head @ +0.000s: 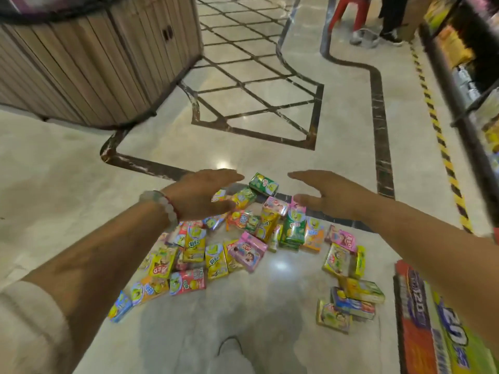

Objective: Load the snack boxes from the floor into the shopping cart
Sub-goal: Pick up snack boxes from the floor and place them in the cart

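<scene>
Hands: left (201, 195) and right (324, 197) hovering open, holding nothing.
Grip: person closing palms around the far boxes (266, 211), judged best.

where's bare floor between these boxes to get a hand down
Bare glossy marble floor shows between the main heap of small colourful snack boxes and the smaller cluster of yellow and blue boxes beside the large printed carton. Floor nearer the camera is also bare. Crowded: the heap under the open left hand and right hand.
</scene>
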`<state>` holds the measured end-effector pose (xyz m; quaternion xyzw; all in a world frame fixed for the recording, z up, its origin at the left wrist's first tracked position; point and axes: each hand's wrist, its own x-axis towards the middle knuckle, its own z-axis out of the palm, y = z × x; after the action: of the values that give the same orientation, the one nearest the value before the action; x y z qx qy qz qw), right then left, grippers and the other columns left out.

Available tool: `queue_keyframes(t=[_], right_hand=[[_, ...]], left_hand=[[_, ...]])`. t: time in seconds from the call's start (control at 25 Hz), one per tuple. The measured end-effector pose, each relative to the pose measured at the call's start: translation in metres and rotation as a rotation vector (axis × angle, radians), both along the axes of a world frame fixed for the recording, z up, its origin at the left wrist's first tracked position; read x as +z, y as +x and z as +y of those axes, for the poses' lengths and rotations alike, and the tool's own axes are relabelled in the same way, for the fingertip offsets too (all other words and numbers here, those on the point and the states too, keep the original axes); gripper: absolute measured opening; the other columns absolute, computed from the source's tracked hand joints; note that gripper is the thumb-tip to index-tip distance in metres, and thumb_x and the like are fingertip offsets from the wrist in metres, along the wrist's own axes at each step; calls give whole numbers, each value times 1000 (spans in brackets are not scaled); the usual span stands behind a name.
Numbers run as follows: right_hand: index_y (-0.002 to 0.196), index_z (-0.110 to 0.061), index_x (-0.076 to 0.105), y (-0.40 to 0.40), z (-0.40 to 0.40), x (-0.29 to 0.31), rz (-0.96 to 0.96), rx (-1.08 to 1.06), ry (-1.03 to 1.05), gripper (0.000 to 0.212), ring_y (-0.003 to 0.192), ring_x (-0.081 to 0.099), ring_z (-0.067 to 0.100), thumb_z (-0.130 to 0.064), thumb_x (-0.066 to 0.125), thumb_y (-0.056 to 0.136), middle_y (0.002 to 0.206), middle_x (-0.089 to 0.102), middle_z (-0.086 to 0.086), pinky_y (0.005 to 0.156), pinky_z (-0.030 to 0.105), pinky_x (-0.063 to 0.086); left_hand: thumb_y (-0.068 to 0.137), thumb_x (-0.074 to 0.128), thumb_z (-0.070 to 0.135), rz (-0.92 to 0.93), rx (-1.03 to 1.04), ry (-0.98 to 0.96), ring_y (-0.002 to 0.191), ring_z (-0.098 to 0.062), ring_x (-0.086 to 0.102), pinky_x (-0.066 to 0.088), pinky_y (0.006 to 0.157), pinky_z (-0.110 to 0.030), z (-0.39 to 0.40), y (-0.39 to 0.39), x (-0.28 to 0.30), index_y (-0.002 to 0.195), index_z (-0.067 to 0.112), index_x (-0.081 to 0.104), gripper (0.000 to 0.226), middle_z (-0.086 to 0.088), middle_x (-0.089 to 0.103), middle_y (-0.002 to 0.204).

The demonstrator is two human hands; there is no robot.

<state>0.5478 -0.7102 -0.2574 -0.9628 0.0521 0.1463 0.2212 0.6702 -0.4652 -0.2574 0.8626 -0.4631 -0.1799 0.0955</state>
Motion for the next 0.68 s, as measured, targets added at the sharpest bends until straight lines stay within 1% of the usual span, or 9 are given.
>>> queue_keyframes(t=[0.08,0.24,0.36,0.4,0.48,0.52,0.56,0.6,0.68], right_hand=[[147,-28,31,26,-3,-73,32,-8,8,59,137,33,20,-43,50,93,151,35,0,109,29,26],[147,-27,31,60,-8,-257,83,26,8,61,138,34,23,-43,52,92,152,35,2,111,34,31],[148,-22,29,74,-11,-395,112,16,-4,61,139,31,21,-36,53,94,153,32,3,107,25,24],[148,-20,27,78,-11,-435,116,22,-12,62,139,31,22,-36,52,94,154,32,5,107,24,23],[150,-19,23,87,-8,-507,141,42,-10,65,141,28,23,-37,53,94,155,29,6,109,28,24],[150,-18,22,93,-7,-540,149,45,-10,67,141,27,23,-38,53,94,155,28,7,110,30,25],[150,-17,23,99,-6,-565,151,40,-24,68,140,29,24,-37,54,93,154,30,8,109,32,27],[148,-15,27,105,-4,-587,139,37,-38,68,136,34,26,-36,57,92,150,36,10,106,33,31],[142,-11,37,114,1,-619,91,24,-60,64,124,45,30,-35,61,87,135,50,15,96,34,38]], left_hand=[[73,35,63,8,-12,1,137,-18,32,27,110,-34,-7,21,-68,144,26,32,80,3,34,150],[64,21,70,19,3,46,135,-22,35,29,109,-36,-26,48,-252,143,24,35,93,0,36,149],[67,27,68,79,64,66,129,-29,41,32,106,-39,-34,54,-404,141,22,38,88,-3,43,144],[68,29,68,95,97,67,127,-31,43,32,105,-41,-34,55,-449,139,20,41,87,-5,47,140],[76,38,62,127,212,97,124,-29,45,28,100,-34,-30,55,-525,133,14,48,74,-10,53,132],[83,45,56,178,324,127,118,-27,50,30,92,-30,-28,56,-557,122,13,55,59,-12,58,122],[89,50,48,260,449,149,106,-27,55,34,81,-29,-27,56,-581,102,13,61,39,-13,61,107],[91,53,42,379,588,177,91,-27,59,37,70,-29,-25,57,-602,82,14,59,31,-14,62,92],[91,54,40,627,840,154,62,-26,58,42,54,-25,-22,50,-633,61,12,52,41,-14,63,75]])
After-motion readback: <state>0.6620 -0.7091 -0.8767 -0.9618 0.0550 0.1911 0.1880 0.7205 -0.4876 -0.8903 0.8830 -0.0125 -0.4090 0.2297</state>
